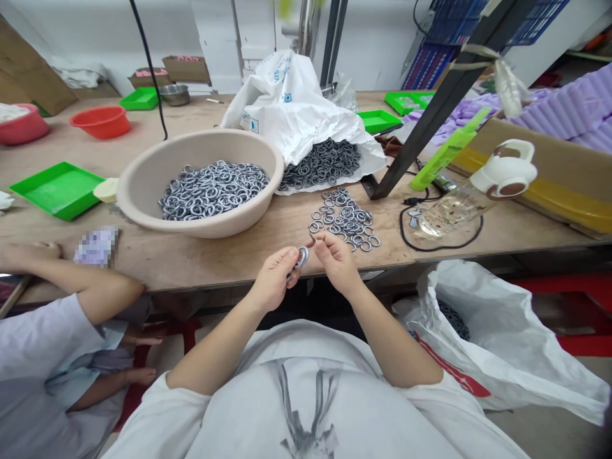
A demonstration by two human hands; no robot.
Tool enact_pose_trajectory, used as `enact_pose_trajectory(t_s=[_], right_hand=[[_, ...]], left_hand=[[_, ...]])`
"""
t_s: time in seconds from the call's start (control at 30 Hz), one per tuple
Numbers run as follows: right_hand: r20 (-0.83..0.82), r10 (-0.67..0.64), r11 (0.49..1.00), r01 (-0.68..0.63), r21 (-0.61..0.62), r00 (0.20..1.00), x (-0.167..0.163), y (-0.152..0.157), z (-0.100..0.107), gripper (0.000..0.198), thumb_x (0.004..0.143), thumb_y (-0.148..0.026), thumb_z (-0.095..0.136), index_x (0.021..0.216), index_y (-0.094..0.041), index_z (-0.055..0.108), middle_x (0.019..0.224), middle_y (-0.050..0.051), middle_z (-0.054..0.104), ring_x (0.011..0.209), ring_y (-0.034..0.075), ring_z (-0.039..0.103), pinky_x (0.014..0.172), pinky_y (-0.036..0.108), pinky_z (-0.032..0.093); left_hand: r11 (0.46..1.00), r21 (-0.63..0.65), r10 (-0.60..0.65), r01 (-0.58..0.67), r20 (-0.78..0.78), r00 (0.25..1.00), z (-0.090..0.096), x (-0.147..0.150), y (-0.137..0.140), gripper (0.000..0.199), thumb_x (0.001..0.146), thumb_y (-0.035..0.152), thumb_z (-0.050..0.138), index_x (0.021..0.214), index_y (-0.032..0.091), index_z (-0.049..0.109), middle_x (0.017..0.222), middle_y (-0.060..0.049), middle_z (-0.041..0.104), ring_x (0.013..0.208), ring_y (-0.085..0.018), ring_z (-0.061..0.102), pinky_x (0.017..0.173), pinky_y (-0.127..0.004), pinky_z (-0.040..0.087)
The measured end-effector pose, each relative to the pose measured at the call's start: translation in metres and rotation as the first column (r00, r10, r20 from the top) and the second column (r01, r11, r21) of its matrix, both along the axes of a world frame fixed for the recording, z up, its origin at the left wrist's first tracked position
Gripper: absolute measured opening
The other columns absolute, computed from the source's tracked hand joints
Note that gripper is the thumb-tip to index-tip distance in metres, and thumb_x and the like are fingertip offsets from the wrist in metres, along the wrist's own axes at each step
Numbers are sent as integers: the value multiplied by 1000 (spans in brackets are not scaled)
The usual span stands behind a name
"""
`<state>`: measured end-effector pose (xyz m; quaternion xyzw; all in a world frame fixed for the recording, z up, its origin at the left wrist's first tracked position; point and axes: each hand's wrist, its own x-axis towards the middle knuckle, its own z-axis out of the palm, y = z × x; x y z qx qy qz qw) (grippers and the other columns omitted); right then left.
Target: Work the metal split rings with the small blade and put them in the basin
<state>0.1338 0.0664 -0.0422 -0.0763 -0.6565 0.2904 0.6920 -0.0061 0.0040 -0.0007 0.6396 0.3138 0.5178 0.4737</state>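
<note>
Over the front edge of the table, my left hand (276, 280) is closed round a few grey rings (302, 256), pinched between thumb and fingers. Close beside it, my right hand (337, 260) pinches a small thin dark piece (312, 238), whose kind is too small to make out. Just beyond my right hand lies a loose pile of grey rings (345, 217) on the wood. A wide beige basin (198, 146) holding many more rings stands at the left, behind my left hand. Next to it, a white sack (315, 121) lies open with darker rings spilling towards its mouth.
A black metal post (421, 115) slants up at the right, near a clear bottle (454, 204) and black cable. An open white bag (497, 319) with rings stands low right. Another person's arm (95, 274) rests at the left, near a green tray (60, 190).
</note>
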Motion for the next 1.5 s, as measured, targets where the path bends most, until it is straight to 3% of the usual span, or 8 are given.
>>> enact_pose_trajectory(t_s=[0.17,0.3,0.4,0.5,0.63,0.8,1.17,1.5], right_hand=[[-40,354,920,-356,-164,934,-10,-12,2,59,82,-63,80,100,-12,56,83,6,58,70,13,57,66,21,48],[-167,433,851,-462,-249,886,-17,-9,0,67,73,-67,85,95,-11,54,74,3,53,63,11,52,54,17,40],[-207,439,833,-482,-271,874,-21,-6,0,67,77,-71,81,91,-11,54,68,1,47,51,6,37,44,16,25],[-189,371,889,-406,-212,909,-18,-5,2,65,84,-72,74,90,-10,58,70,2,47,56,7,39,49,17,28],[-92,74,997,-77,-20,993,-5,-11,2,55,102,-64,57,92,-10,63,75,4,52,67,10,48,61,20,36],[61,-257,948,239,212,964,6,-25,-2,46,110,-42,49,78,-10,59,68,2,50,64,9,46,62,22,32],[93,-295,927,261,270,951,6,-34,-1,47,110,-40,49,74,-10,56,65,0,48,62,8,44,60,21,30],[98,-236,971,239,-22,967,-2,2,-6,71,101,-74,43,70,-11,52,64,3,47,60,11,44,57,23,31]], left_hand=[[997,-72,19,-21,-25,999,-2,-1,6,49,77,58,74,83,14,54,59,4,39,47,-4,30,42,-16,22],[997,-78,4,-6,-32,999,-2,-2,8,52,76,59,75,93,13,56,60,5,38,48,-4,30,42,-16,22],[998,-54,-16,14,-45,999,0,-2,7,49,80,58,72,88,13,55,61,5,38,48,-4,30,42,-15,23],[999,-40,-9,8,-20,1000,4,-1,5,47,80,56,72,83,14,52,60,5,38,48,-4,30,42,-15,23],[999,-54,1,2,54,999,9,0,1,47,80,53,74,76,15,46,59,5,37,47,-4,31,42,-15,22],[999,-40,-22,25,81,996,10,-1,1,45,84,50,71,73,15,44,59,5,37,47,-4,32,42,-14,24],[999,-43,-13,17,104,994,8,1,-2,49,78,51,77,72,15,44,56,6,38,46,-4,33,42,-14,25],[990,5,-140,141,-69,988,-5,-5,-4,49,86,54,68,67,15,46,53,4,36,45,-4,28,43,-18,20]])
